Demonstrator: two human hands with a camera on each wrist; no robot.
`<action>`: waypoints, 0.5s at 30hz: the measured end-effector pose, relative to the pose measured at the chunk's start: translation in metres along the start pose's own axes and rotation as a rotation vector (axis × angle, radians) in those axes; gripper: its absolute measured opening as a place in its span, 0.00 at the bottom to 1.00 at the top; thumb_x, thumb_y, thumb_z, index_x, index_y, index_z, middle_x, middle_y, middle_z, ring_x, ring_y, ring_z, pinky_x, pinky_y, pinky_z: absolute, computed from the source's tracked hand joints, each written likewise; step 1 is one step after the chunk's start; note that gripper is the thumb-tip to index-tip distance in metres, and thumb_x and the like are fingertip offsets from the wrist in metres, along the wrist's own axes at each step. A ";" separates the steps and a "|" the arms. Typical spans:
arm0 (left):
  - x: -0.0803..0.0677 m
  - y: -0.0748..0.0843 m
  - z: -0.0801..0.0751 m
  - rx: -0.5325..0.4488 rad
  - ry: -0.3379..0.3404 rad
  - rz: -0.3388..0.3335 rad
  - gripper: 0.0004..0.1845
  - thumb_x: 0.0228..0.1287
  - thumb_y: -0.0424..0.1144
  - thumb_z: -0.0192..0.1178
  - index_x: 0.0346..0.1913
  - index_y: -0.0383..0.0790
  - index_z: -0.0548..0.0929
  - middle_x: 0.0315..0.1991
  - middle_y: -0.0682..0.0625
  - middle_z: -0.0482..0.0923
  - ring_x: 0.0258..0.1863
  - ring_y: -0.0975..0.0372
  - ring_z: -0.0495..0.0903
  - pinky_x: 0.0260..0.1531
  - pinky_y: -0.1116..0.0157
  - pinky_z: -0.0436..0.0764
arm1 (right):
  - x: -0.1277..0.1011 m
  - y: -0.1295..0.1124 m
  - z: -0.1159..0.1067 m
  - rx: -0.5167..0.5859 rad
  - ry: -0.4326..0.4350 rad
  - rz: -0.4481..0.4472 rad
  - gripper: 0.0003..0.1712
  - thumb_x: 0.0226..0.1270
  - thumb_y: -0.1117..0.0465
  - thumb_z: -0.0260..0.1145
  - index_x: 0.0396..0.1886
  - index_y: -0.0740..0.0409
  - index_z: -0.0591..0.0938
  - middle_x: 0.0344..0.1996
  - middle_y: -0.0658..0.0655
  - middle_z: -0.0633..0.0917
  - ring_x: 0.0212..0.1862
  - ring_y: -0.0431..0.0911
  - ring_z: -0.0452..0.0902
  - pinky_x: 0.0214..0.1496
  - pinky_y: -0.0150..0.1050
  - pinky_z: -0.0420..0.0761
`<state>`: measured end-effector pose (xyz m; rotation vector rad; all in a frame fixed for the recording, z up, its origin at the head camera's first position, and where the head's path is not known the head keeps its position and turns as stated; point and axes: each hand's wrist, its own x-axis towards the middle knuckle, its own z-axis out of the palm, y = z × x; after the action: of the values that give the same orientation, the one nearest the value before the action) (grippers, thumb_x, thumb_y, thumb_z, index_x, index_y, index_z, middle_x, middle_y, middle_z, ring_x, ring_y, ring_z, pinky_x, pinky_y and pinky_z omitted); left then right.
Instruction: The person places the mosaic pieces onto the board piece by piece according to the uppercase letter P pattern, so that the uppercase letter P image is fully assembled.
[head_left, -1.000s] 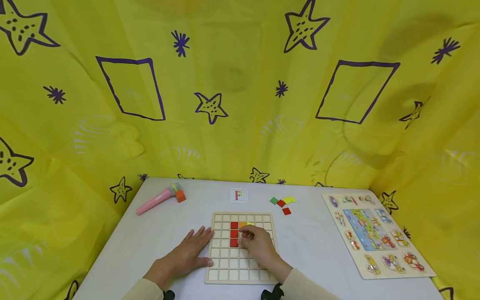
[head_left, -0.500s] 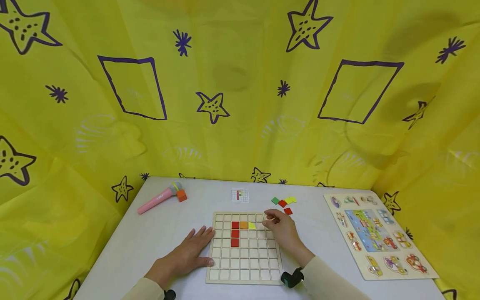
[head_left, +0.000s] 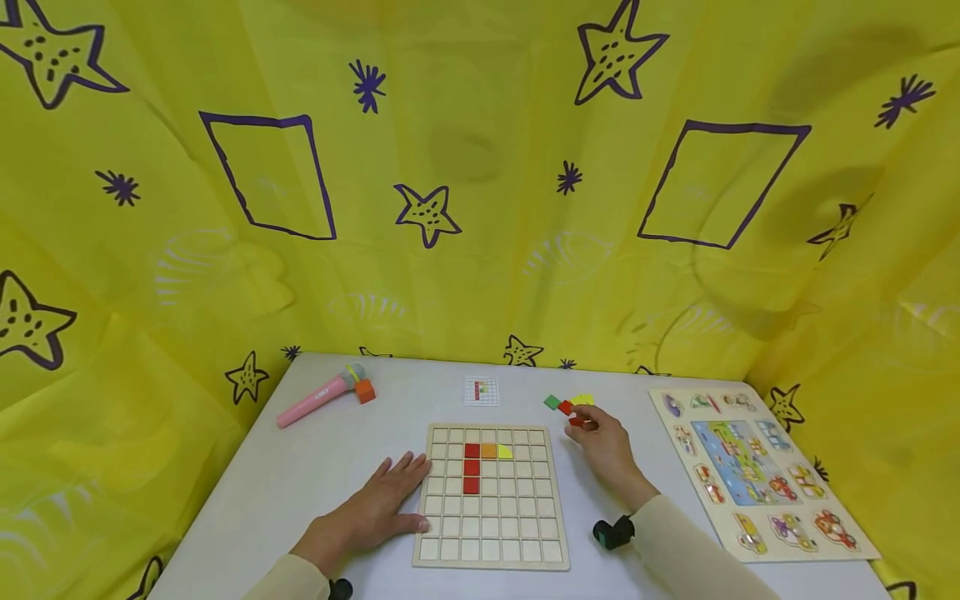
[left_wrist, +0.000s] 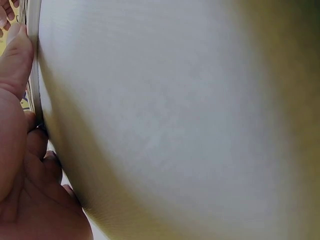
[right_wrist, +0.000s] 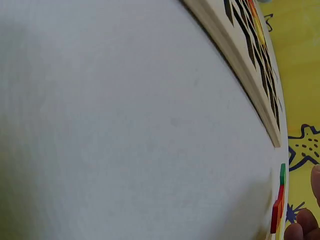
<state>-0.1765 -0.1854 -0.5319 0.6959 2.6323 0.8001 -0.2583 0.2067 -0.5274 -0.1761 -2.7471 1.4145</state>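
A wooden grid board (head_left: 491, 558) lies on the white table, holding a column of three red tiles (head_left: 471, 467), an orange tile (head_left: 488, 451) and a yellow tile (head_left: 505, 452). My left hand (head_left: 375, 504) lies flat on the table against the board's left edge; its thumb (left_wrist: 15, 55) touches that edge (left_wrist: 34, 60). My right hand (head_left: 603, 442) reaches beyond the board's far right corner, fingertips at a loose red tile (head_left: 576, 422). I cannot see whether it pinches that tile. Green (head_left: 552, 402), red (head_left: 565, 407) and yellow (head_left: 582, 400) tiles lie just past it.
A small pattern card (head_left: 480, 390) sits behind the board. A pink toy microphone (head_left: 315, 400) and an orange block (head_left: 365, 392) lie at the far left. A picture peg puzzle (head_left: 757, 471) fills the right side. Yellow cloth with stars surrounds the table.
My right hand left the board, where it set down the yellow tile, and moved right and away to the loose tiles. The left hand stayed put.
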 end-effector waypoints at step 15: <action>0.000 0.003 -0.001 -0.014 -0.003 -0.014 0.52 0.66 0.60 0.69 0.83 0.36 0.60 0.84 0.41 0.56 0.85 0.43 0.48 0.83 0.38 0.42 | 0.013 0.018 0.001 -0.069 -0.033 0.012 0.27 0.71 0.63 0.71 0.68 0.62 0.80 0.59 0.66 0.84 0.56 0.58 0.76 0.61 0.54 0.78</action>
<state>-0.1759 -0.1836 -0.5298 0.6742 2.6238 0.8120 -0.2703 0.2178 -0.5427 -0.1735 -2.8282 1.3378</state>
